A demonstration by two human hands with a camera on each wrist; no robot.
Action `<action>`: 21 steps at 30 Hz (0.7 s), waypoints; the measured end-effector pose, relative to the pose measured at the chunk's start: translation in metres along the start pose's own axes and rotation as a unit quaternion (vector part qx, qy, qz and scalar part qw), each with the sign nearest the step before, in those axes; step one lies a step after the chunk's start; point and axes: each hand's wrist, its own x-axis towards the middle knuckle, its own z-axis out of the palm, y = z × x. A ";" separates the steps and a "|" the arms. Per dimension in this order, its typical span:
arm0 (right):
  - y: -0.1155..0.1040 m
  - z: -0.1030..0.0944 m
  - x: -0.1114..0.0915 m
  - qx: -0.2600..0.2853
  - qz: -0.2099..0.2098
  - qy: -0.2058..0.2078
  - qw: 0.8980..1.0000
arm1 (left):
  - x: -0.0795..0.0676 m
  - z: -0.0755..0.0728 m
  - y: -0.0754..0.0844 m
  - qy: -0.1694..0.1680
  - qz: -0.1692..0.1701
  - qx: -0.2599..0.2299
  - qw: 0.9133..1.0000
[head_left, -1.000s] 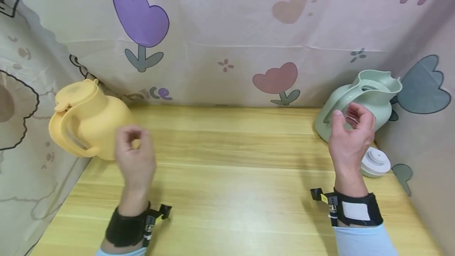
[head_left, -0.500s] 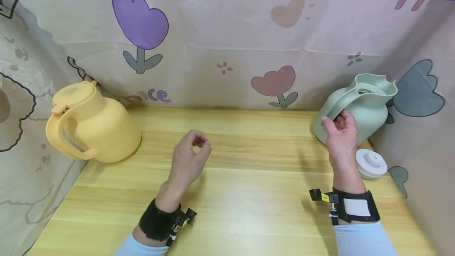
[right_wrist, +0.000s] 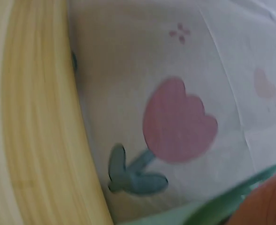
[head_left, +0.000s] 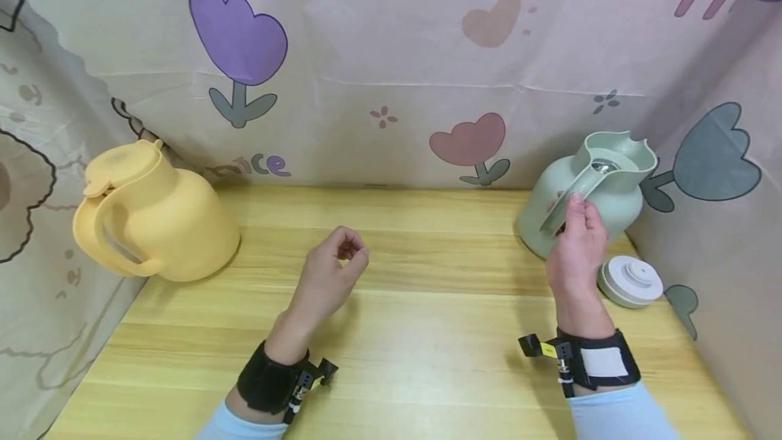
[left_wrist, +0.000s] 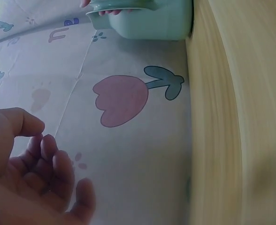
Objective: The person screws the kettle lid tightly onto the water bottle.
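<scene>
My right hand (head_left: 576,250) grips the handle of a pale green thermos jug (head_left: 618,204) at the back right of the table. The jug has no lid on, and a shiny liner shows inside its mouth. In the right wrist view only part of the hand (right_wrist: 267,204) and the green handle (right_wrist: 225,201) appear, at the bottom corner. Over the table's middle, my left hand (head_left: 330,267) is held with loosely curled fingers and nothing in them. Beside the green jug lies a round white lid (head_left: 632,282).
A yellow jug (head_left: 183,223) with its lid on stands at the back left, handle towards the left. Behind the wooden table (head_left: 415,358) hangs a flower-printed cloth (head_left: 366,32), which also closes off both sides.
My right hand has reached the green jug's handle and taken hold of it; the jug has turned and shifted slightly left. My left hand has swung from the yellow jug towards the middle.
</scene>
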 end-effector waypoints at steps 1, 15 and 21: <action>0.001 0.003 -0.003 0.014 -0.002 0.008 1.000 | 0.000 0.000 0.000 -0.005 0.000 0.001 1.000; 0.014 0.047 -0.075 -0.084 0.005 -0.037 0.996 | -0.006 0.005 0.006 -0.041 0.009 -0.014 0.999; 0.017 0.060 -0.109 -0.110 0.031 -0.113 0.987 | -0.008 0.013 0.009 -0.055 0.017 -0.026 0.998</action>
